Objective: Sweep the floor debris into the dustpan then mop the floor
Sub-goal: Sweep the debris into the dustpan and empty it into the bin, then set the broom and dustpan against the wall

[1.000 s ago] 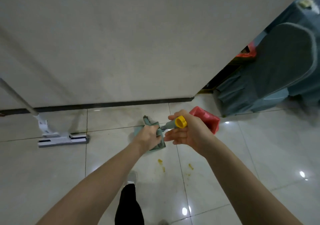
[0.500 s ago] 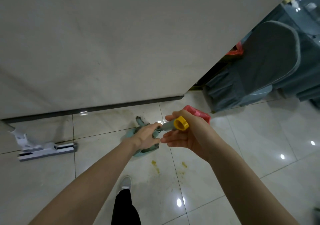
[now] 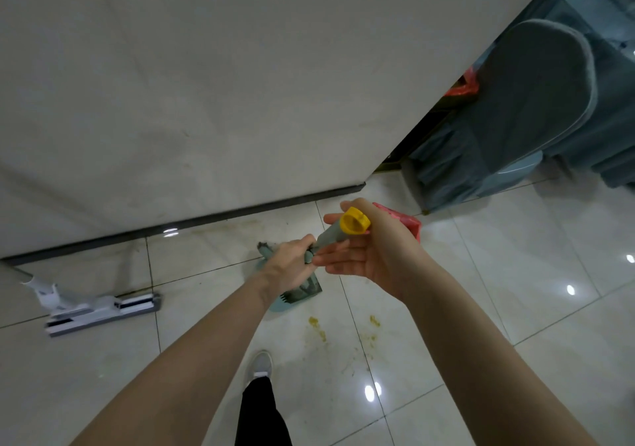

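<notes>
Since earlier, our right hand [image 3: 374, 256] is opening beside the handle [image 3: 331, 236]; our left grip [image 3: 292, 267] is clasping it, dustpan [image 3: 302, 292] near debris [image 3: 318, 327]. Smearing is looming if we're sweeping hard.

We are seeing teal broom [image 3: 302, 289] with yellow-capped handle [image 3: 354, 220] tilting over teal dustpan [image 3: 276, 304]; yellow debris [image 3: 318, 327] lying at dustpan's 5 o'clock; white mop [image 3: 99, 310] lying at 9 o'clock.
</notes>
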Demonstrator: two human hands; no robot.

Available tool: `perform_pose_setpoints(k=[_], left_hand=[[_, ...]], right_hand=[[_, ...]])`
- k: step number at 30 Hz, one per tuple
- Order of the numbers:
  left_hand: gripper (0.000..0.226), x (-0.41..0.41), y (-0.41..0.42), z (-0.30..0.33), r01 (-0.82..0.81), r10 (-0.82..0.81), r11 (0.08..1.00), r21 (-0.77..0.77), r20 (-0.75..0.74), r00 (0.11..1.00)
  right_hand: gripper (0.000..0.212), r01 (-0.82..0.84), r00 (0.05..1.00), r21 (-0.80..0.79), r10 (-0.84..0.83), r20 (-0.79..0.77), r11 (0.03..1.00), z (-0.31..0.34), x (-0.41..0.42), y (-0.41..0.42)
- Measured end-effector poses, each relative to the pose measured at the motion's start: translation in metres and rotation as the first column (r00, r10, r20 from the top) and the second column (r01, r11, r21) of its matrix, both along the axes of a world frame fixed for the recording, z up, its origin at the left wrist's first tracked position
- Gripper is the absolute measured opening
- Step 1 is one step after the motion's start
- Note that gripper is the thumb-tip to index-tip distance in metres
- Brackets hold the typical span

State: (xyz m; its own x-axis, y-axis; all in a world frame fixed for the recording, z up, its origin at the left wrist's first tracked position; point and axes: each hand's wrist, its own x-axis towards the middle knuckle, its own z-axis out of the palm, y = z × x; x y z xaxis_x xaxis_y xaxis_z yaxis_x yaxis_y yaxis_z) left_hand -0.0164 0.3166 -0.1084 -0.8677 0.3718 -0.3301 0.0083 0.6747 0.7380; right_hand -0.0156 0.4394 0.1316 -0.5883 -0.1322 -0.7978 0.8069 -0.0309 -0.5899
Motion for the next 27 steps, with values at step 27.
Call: perform_pose_setpoints(k=[27], left_hand=[[0.025, 0.234, -0.155, 0.138, -0.654, 0.621, 0.752, -0.080, -0.246, 0.744]], right_hand=[[0.017, -0.242, 0.547, 0.425, 0.484, -0.683, 0.872, 0.056, 0.163, -0.079]])
